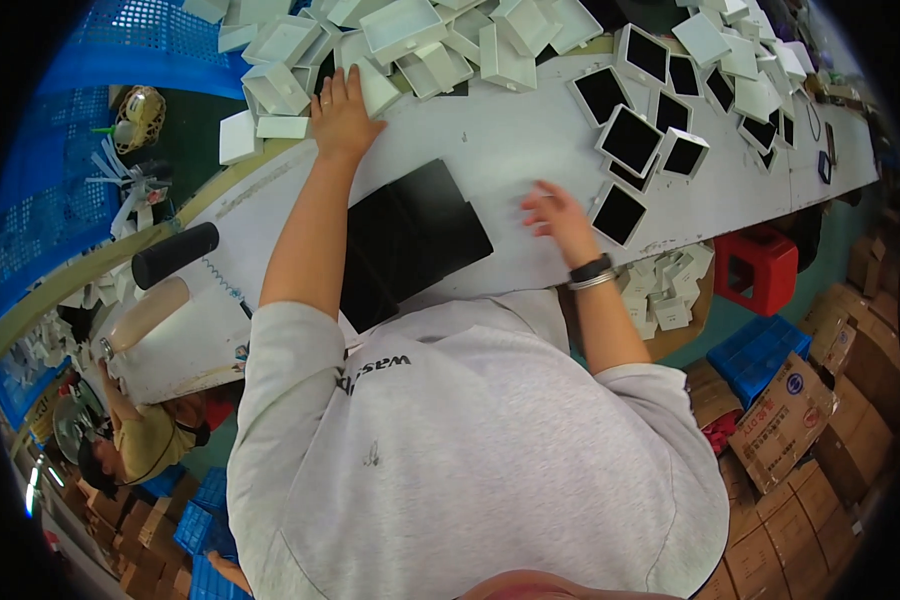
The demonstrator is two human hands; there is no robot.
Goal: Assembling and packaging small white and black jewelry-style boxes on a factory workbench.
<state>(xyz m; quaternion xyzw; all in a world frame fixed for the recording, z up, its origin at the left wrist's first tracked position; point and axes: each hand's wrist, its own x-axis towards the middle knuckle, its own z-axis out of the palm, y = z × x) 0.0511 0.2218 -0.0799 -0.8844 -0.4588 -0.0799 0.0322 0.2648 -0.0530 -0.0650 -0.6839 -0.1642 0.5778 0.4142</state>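
White boxes — matt, smooth card; black sheets — smooth, glossy; red stool shiny plastic; shirt matt cloth.

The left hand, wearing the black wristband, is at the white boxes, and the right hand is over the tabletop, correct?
Not quite: the head view shows the black wristband on the right wrist. The left hand is at the white boxes, the right hand over the tabletop.

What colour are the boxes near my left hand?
White. The boxes near your left hand show best in the head view.
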